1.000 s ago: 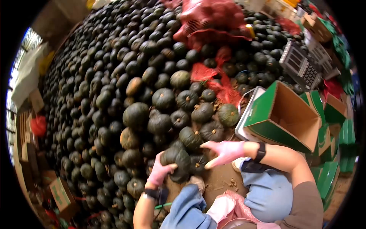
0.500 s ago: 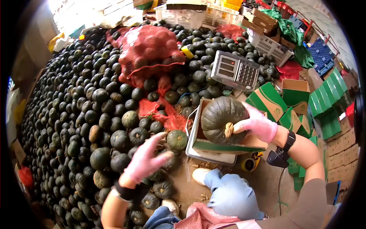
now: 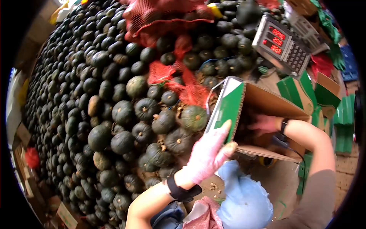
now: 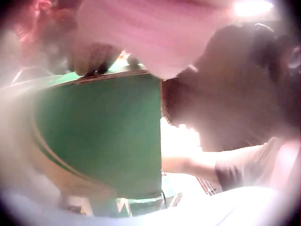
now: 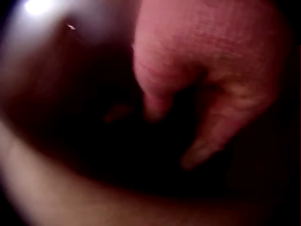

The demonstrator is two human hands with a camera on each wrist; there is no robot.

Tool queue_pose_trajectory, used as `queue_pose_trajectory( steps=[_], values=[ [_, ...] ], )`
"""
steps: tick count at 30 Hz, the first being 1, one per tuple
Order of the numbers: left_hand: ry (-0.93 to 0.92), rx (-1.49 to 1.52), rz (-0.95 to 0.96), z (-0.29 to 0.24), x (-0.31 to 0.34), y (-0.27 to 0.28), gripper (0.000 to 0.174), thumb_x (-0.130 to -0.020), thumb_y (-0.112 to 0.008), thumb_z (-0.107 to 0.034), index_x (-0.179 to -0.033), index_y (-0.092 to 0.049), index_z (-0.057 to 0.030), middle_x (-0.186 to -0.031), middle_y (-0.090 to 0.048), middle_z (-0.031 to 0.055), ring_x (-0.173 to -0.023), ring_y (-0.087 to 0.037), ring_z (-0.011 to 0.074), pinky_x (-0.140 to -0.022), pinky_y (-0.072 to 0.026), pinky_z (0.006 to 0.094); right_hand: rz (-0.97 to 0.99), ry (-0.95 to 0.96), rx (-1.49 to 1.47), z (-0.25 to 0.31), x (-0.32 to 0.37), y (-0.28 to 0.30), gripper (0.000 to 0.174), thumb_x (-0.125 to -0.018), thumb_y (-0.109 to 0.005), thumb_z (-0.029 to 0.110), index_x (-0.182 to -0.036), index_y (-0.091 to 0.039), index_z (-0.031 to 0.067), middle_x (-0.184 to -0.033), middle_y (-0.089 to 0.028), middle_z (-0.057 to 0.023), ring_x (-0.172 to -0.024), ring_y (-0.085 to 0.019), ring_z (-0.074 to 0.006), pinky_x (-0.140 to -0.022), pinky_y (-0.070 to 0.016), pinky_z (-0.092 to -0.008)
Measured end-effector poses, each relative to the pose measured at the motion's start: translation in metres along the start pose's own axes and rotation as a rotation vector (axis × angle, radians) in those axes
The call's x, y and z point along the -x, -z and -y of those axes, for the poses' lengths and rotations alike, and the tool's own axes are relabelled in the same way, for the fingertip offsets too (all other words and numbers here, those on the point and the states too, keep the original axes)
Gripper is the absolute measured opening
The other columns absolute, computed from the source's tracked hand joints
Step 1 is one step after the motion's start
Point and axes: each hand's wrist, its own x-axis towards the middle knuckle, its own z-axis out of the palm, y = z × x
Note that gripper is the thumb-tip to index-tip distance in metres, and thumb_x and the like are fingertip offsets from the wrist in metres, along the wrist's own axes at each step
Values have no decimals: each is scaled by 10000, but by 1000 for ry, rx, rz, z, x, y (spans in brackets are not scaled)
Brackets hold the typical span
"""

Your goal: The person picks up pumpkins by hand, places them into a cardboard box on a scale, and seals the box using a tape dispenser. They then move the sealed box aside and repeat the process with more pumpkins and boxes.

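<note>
A green cardboard box (image 3: 231,110) lies open on the scale platform, its brown inner walls showing. My left hand (image 3: 207,154), in a pink glove, grips its near left corner, with the fingers along the outer side and the thumb at the near edge. In the left wrist view that pink hand (image 4: 155,35) lies over the top edge of the green panel (image 4: 103,136). My right hand (image 3: 265,124) reaches inside the box. In the right wrist view the right hand (image 5: 207,61) points its fingers and thumb down into deep shadow; I cannot tell whether it holds a kabocha squash.
A great heap of dark green kabocha squashes (image 3: 122,112) covers the left and back. Beyond the box stands a scale display (image 3: 282,45) with red digits. A red mesh sack (image 3: 167,19) lies on the heap. Folded green cartons (image 3: 345,122) stand at the right.
My right hand has taken a kabocha squash from the heap, carried it right over the box and gone down inside. My left hand has moved from the heap onto the box's corner.
</note>
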Motion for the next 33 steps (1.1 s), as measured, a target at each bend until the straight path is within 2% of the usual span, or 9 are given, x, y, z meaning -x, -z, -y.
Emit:
queue_pose_trajectory(
  steps=[3, 6, 8, 12, 20, 24, 29, 30, 33],
  values=[
    [-52, 16, 127, 51, 51, -17, 727, -978, -647, -418, -1523, -399, -8, -1464, -505, 274, -1330, -519, 425, -1107, -442, 443, -115, -115, 370, 60, 40, -38, 877, -991, -655, 230, -1640, -77, 109, -1202, -654, -194, -902, -715, -260, -810, -639, -413],
    [243, -348, 740, 112, 141, 21, 620, -928, -675, -442, -1391, -558, -46, -1327, -600, 256, -1217, -590, 425, -1025, -498, 478, -180, 220, 493, 106, 121, -72, 605, -992, -591, 202, -1532, -399, 10, -1186, -693, -215, -976, -728, -240, -842, -590, -338],
    [489, -391, 668, 118, 204, 57, 518, -880, -708, -403, -1271, -629, -72, -1184, -646, 216, -1108, -626, 413, -945, -527, 497, -468, 483, 511, 116, 169, -122, 558, -941, -517, 76, -1491, -458, 5, -1151, -701, -201, -986, -720, -247, -892, -576, -343],
    [722, -491, 431, 113, 303, 82, 493, -840, -745, -263, -1279, -620, -76, -1139, -654, 187, -1076, -630, 396, -914, -532, 490, -129, 610, 294, 94, 189, -175, 579, -888, -494, 27, -1464, -475, -26, -1165, -703, -192, -1069, -703, -250, -946, -554, -374],
    [758, -434, -129, 173, 330, 53, 541, -788, -802, -287, -1247, -624, -63, -1158, -623, 170, -1108, -588, 387, -958, -504, 458, 501, -67, -115, -16, -71, -226, 715, -969, -689, 205, -1543, -314, 4, -1403, -555, -203, -1262, -584, -264, -1083, -476, -414],
    [691, -521, -161, 191, 301, 49, 670, -747, -833, -382, -1296, -613, -69, -1228, -623, 151, -1177, -559, 368, -1009, -476, 460, -51, -76, -267, -23, -145, -272, 1012, -856, -819, 277, -1584, -166, 16, -1451, -478, -221, -1322, -504, -342, -1100, -452, -482],
    [627, -348, -161, 197, 278, 35, 781, -738, -849, -321, -1396, -523, -56, -1302, -599, 175, -1235, -548, 387, -1061, -447, 475, -118, -2, -792, -28, -210, -287, 618, -840, -816, 168, -1360, -487, 110, -1368, -545, -161, -1151, -599, -352, -842, -557, -595],
    [600, -336, -180, 203, 278, 27, 808, -733, -856, -309, -1411, -502, -49, -1326, -582, 181, -1243, -542, 393, -1068, -444, 476, -59, -28, -837, -28, -211, -287, 560, -820, -844, 259, -1328, -613, 210, -1403, -597, -78, -1276, -555, -268, -1068, -449, -520],
    [587, -442, -81, 211, 278, 15, 961, -713, -879, -294, -1484, -387, -1, -1425, -499, 248, -1279, -514, 421, -1088, -440, 478, -11, -162, -879, 8, -188, -299, 694, -774, -876, 333, -1381, -557, 230, -1371, -626, -59, -1311, -541, -237, -1149, -354, -495]
  ],
)
